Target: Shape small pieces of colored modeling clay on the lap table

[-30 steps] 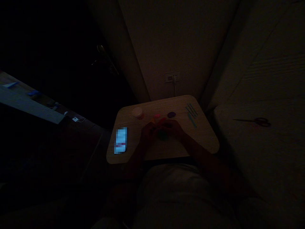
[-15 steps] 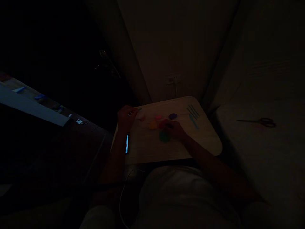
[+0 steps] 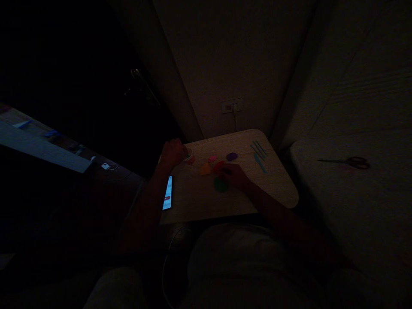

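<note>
Tub (image 3: 191, 158) near table's (image 3: 196, 199) far-left corner, just right of left hand (image 3: 174, 152), the nearer one; right hand (image 3: 236, 175) at red piece (image 3: 219, 166) mid-table; fingers bent, grips too dark to tell.

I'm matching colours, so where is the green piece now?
In the head view, the green piece lies near the middle of the table, on the near side of the red piece, just left of the right hand.

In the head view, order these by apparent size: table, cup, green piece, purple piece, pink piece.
1. Table
2. Green piece and cup, unranked: they look alike, and the left hand partly covers the cup
3. Purple piece
4. Pink piece
</note>
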Demonstrator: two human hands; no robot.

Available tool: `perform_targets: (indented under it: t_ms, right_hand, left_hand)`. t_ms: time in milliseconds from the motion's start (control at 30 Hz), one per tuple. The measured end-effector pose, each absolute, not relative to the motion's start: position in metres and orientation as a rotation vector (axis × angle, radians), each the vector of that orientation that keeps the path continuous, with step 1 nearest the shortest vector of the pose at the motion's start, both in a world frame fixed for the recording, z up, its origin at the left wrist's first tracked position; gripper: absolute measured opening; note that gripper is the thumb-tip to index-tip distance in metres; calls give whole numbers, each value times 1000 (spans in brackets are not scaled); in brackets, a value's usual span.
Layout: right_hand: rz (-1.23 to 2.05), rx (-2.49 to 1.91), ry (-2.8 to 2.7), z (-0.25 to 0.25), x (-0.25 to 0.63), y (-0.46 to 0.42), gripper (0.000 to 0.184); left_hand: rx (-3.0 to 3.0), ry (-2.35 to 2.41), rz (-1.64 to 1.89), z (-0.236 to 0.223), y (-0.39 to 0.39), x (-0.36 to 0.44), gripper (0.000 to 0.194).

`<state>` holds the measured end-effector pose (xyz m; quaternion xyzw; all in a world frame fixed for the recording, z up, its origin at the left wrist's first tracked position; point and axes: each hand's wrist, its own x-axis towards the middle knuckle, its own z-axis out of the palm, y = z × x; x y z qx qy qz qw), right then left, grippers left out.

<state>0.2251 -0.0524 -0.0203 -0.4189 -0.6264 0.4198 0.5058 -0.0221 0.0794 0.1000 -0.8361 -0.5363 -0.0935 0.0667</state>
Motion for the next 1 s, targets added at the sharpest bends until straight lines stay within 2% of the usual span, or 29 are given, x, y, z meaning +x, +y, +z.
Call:
perform_targets:
  t_ms: [67,267,367,433,600,1000]
  right_hand:
    - [996,-1027,-1540,-20,226,-52,22]
    - [949,-1069,-1609,-20,225,-52,20]
    - [937,-1072,-1607,-19,225,-53,18]
    - [925,-1068,-1614,-17,224,-53,17]
    - [913,-1080,-1638,-19,224,-52,17]
    - [921,-1037,-1544,-6,227,-57,19]
  left_hand:
    - [-2390,-1636,30,104,78,-13,32]
    - [-2364,-1629,269,105,76,4,37]
    - [-2345,-1693,273,115,76,2,37]
    - [-2419,-1662,264,127,75,-3,29]
    - [-2367,-1697,82,153,69,-15,26]
    - [-2448,-1752,67,138,66,-19,24]
